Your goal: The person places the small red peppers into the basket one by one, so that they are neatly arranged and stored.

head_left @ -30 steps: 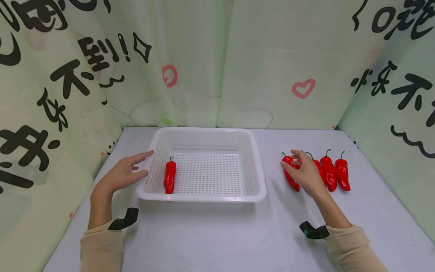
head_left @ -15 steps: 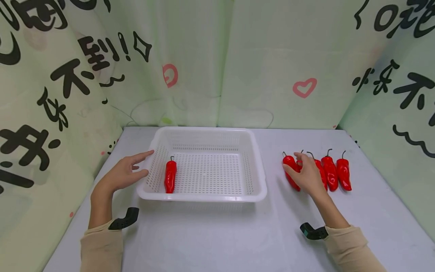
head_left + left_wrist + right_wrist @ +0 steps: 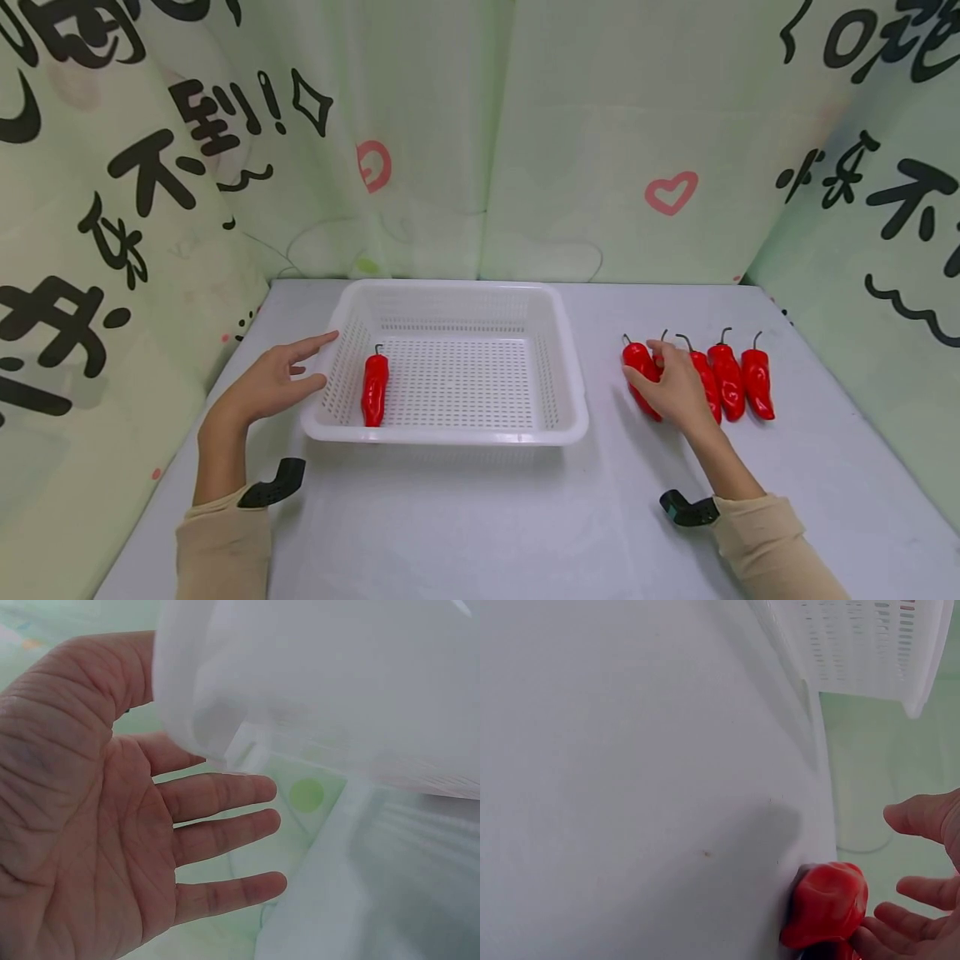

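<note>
A white perforated plastic basket (image 3: 450, 436) stands on the table, with one red pepper (image 3: 375, 390) lying at its left side. My left hand (image 3: 266, 385) is at the basket's left rim, its fingers extended and holding nothing; in the left wrist view part of the hand (image 3: 112, 825) passes behind the rim. To the right, several red peppers lie side by side. Over the left end of this row is my right hand (image 3: 678, 387), thumb apart from the fingers, partly hiding the second pepper. Its fingertips reach right beside a pepper (image 3: 829, 904) in the right wrist view.
A white cloth covers the table (image 3: 465, 525). Pale green curtains (image 3: 600, 125) with black lettering and pink hearts enclose the back and both sides. Each wrist wears a black camera, such as the left camera (image 3: 276, 483). The rightmost pepper (image 3: 757, 383) lies furthest from the basket.
My right hand has lowered slightly toward the left end of the pepper row. The left hand, the basket and the pepper in it have stayed put.
</note>
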Motion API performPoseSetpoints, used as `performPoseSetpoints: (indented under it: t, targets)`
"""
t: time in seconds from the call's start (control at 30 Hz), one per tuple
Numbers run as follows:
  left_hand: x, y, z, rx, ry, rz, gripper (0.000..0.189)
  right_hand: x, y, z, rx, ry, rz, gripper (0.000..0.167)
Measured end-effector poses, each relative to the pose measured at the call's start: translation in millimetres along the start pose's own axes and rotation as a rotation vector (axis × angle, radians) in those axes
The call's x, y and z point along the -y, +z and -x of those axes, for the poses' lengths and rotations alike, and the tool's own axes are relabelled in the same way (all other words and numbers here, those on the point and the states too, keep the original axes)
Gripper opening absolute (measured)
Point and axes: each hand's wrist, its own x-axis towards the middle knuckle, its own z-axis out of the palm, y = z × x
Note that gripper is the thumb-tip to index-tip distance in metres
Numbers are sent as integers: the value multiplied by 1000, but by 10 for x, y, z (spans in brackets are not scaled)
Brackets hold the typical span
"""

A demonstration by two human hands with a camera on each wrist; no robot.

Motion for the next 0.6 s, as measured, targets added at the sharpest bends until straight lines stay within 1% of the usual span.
performPoseSetpoints:
  t: [0.33, 0.5, 0.6]
  targets:
    - [-23, -3, 16, -2, -6, 0, 62, 29, 40, -29, 57, 0, 58, 77]
    - [-24, -1, 16, -1, -7, 5, 62, -9, 73, -30, 90, -8, 91, 75]
    - [-23, -2, 12, -2, -4, -1, 62, -30, 82, -20, 93, 0, 90, 76]
